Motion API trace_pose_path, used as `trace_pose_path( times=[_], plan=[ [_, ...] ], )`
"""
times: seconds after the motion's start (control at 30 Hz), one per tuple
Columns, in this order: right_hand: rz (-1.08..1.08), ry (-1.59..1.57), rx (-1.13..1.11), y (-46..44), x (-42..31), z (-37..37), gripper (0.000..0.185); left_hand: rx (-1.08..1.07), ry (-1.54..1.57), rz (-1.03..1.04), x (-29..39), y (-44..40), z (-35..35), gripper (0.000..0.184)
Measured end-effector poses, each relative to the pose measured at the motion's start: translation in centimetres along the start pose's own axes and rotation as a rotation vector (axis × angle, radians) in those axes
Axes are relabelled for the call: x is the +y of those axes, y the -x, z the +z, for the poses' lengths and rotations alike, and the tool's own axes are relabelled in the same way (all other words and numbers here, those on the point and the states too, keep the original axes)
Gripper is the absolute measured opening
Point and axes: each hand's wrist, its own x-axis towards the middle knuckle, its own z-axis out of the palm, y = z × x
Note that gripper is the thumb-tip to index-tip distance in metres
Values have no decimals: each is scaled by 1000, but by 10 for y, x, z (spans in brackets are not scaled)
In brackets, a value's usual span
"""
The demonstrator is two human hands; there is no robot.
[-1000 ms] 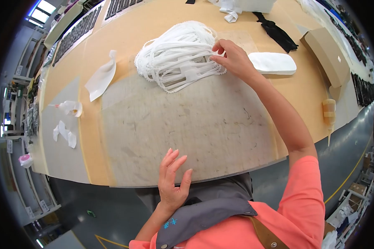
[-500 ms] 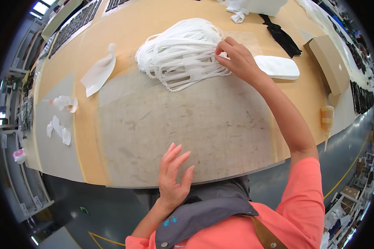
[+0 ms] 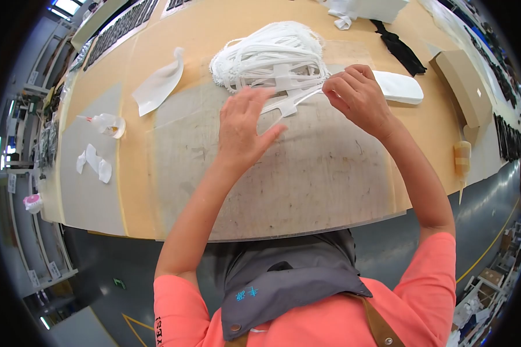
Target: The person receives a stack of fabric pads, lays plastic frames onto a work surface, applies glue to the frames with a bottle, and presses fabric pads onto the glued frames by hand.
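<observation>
Nearest, we list one grey apron (image 3: pixel 295 295), worn, blue lettering at its left. Next, the counter (image 3: pixel 138 196), tan, with a grey mat (image 3: pixel 307 185) over its middle. At its right we note an amber bottle (image 3: pixel 462 159), nozzle past the edge; at its left, white scraps (image 3: pixel 103 168) and, just beyond, a clear bottle (image 3: pixel 109 125) on its side, red tip outward.

Left hand (image 3: pixel 242 130): fingers spread, thumb apart, before one end of a white strap (image 3: pixel 287 106); whether they touch it, we cannot tell. Right hand (image 3: pixel 362 101): fingers pinching the strap, which lies between the hands at the near side of a white pile (image 3: pixel 272 49).

Beyond, we record a white pad (image 3: pixel 398 87) behind the right hand, a brown carton (image 3: pixel 460 87) farther right, and a curled white sheet (image 3: pixel 159 87) left of the pile. Farthest: a black cloth (image 3: pixel 400 49), right, and dark strips (image 3: pixel 121 29) in rows, left.
</observation>
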Motion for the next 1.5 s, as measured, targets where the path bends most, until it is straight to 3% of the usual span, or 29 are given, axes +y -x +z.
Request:
trace_pose_path(
  times=[0.13, 0.23, 0.33, 0.43, 0.7, 1.2, 1.4, 1.5],
  plan=[
    [70, 13, 39, 9, -21, -15, 22, -134, 14, -116, -15, 10, -1, 24],
    [228, -92, 4, 15, -38, -31, 14, -68, 290, -260, 0, 20, -23, 14],
    [454, -382, 40, 20, -63, -47, 8, -50, 452, -341, 10, 37, -47, 14],
    [852, -859, 1, 41, -90, -62, 13, -135, 635, -561, 34, 57, -79, 16],
    [1172, -991, -192, 93, -144, -68, 13, -292, 856, -834, 53, 119, -97, 22],
    [1245, -866, -295, 117, -162, -51, 16, -358, 725, -953, 49, 141, -75, 25],
    [1284, -878, -291, 117, -161, -48, 15, -340, 690, -897, 47, 145, -75, 30],
    [1277, -883, -292, 120, -161, -45, 15, -329, 435, -741, 48, 150, -83, 33]
  ],
)
